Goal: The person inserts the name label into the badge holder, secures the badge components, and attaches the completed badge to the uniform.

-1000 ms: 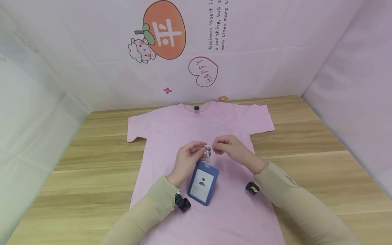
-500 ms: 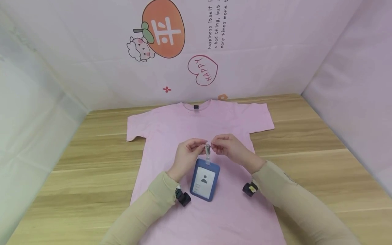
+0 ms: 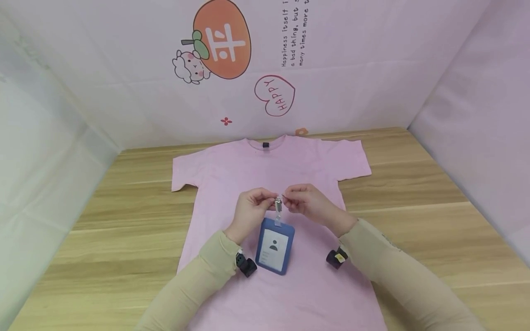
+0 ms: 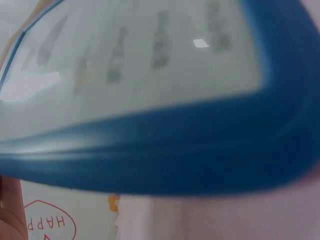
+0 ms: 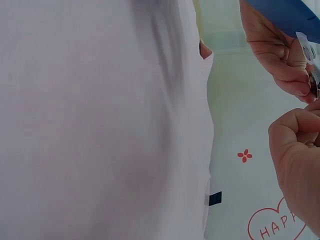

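Note:
A blue badge holder (image 3: pixel 275 247) with a white card behind its window hangs by a clear strap from a small metal clip (image 3: pixel 278 205), over a pink T-shirt (image 3: pixel 232 174). My left hand (image 3: pixel 251 209) pinches the clip from the left. From the right, the thumb and finger of my right hand (image 3: pixel 308 202) pinch a thin, pin-like piece at the clip's top. Both sets of fingertips nearly meet there. In the left wrist view the blue holder (image 4: pixel 200 155) fills most of the frame. The right wrist view catches the holder's corner (image 5: pixel 290 14) and both hands.
The T-shirt lies spread face up, neck toward the back, on a wood-grain table (image 3: pixel 136 220). Behind it rises a printed white backdrop (image 3: pixel 339 87), with pale cloth walls at both sides. Black wrist cameras sit below each sleeve cuff.
The hands stay together at the clip, shifting only slightly up and then back. The badge holder swings a little to the right, then back left.

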`<state>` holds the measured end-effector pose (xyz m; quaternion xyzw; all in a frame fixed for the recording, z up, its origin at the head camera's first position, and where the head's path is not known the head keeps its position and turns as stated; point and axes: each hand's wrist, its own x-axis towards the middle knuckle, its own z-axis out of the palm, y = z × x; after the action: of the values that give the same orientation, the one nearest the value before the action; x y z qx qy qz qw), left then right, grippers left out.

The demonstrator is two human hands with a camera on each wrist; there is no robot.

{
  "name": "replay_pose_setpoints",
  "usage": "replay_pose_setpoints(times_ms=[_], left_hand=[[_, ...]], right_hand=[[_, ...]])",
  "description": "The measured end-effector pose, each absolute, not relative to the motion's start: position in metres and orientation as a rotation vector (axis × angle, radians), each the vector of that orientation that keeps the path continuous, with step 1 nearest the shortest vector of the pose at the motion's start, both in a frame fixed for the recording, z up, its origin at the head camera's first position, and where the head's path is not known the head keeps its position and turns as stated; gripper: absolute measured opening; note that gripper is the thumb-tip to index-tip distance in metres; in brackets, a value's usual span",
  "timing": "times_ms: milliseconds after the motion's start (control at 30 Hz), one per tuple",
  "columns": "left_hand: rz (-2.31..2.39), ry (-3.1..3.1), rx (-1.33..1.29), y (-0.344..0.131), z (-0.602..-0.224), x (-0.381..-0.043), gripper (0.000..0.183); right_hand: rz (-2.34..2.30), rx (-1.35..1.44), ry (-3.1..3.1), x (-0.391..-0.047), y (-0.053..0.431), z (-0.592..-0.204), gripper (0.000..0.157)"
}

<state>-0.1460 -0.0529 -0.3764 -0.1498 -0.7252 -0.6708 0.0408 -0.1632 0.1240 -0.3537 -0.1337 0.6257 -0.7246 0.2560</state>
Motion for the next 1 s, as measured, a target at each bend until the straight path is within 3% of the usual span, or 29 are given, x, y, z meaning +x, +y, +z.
replay_pose_setpoints(times_ms=[1000], left_hand=[[-2.317, -2.081, -0.342, -0.0513, -0.3762, -0.1431, 0.019]], right_hand=[[-1.95, -0.41, 1.834, -0.1608, 0.1226, -0.3541, 0.033]])
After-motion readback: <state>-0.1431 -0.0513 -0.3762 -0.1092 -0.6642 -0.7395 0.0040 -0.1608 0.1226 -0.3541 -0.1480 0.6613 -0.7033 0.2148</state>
